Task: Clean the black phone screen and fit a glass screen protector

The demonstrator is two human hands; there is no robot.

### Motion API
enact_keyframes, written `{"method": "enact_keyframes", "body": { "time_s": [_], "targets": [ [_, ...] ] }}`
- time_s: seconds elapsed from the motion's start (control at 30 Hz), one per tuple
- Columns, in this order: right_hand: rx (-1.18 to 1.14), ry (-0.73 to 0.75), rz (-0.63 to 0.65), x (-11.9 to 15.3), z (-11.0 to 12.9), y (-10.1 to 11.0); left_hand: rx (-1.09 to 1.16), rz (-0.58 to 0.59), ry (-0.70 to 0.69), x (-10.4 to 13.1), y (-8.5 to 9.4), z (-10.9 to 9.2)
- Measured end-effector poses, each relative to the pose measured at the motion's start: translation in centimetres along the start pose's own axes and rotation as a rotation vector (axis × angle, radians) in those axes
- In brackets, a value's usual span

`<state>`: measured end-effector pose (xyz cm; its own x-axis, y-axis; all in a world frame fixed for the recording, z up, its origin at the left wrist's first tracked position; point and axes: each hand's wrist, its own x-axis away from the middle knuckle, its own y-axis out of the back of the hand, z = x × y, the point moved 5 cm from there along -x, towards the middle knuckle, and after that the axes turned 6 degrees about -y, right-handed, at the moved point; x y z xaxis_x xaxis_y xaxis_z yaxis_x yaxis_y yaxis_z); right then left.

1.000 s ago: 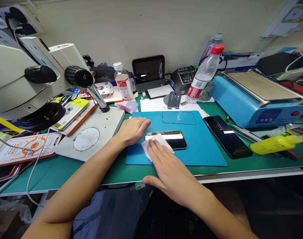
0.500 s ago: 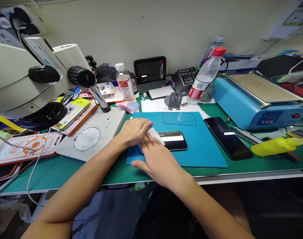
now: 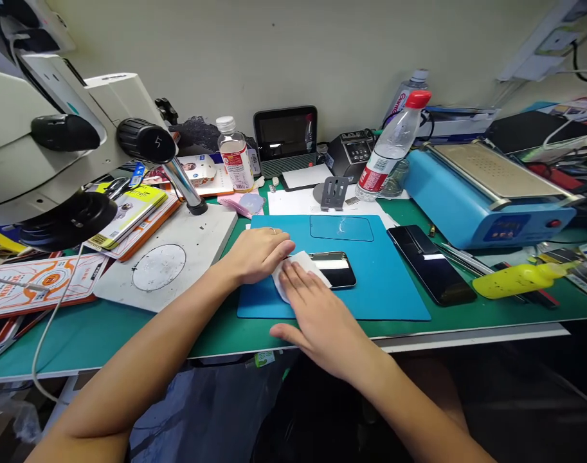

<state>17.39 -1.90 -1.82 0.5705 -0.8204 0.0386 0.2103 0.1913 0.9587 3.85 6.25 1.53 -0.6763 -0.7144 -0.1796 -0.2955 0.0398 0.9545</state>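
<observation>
A phone (image 3: pixel 342 270) lies on the blue mat (image 3: pixel 389 292), its left part covered by a white cloth or tissue (image 3: pixel 280 283). My right hand (image 3: pixel 317 305) lies flat on the white cloth, fingers stretched out over it and thumb apart. At the phone's left end, my left hand (image 3: pixel 261 255) rests with its fingertips hidden behind its thumb; what it touches there cannot be seen. A clear outlined sheet (image 3: pixel 341 228) lies at the mat's back edge.
Left: a microscope (image 3: pixel 71 212) over a grey base plate (image 3: pixel 206 251). Behind the mat: a phone stand (image 3: pixel 334 193) and a red-capped bottle (image 3: pixel 387 154). Right: a black phone (image 3: pixel 433 267), a yellow bottle (image 3: pixel 515 280) and a blue machine (image 3: pixel 471 206).
My right hand has slid slightly right and toward me relative to the phone, showing more of the white cloth. The whole view has shifted a little.
</observation>
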Motion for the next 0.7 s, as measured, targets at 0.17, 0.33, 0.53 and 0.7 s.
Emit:
{"method": "enact_keyframes", "body": {
  "time_s": [0.17,0.33,0.53,0.7],
  "targets": [
    [0.057,-0.224,-0.061,1.3,-4.1,0.9,0.017,0.009,-0.102,0.0,-0.1,-0.7],
    [0.062,-0.167,-0.021,3.0,-3.6,0.4,0.066,0.038,-0.225,0.1,-0.7,-1.4],
    [0.084,-0.244,-0.043,2.4,-6.2,1.5,0.052,0.094,-0.238,0.1,-1.2,-1.5],
    [0.122,-0.233,-0.028,3.5,-6.0,1.6,0.02,0.14,-0.205,0.2,-1.3,-1.6]
  ]
}}
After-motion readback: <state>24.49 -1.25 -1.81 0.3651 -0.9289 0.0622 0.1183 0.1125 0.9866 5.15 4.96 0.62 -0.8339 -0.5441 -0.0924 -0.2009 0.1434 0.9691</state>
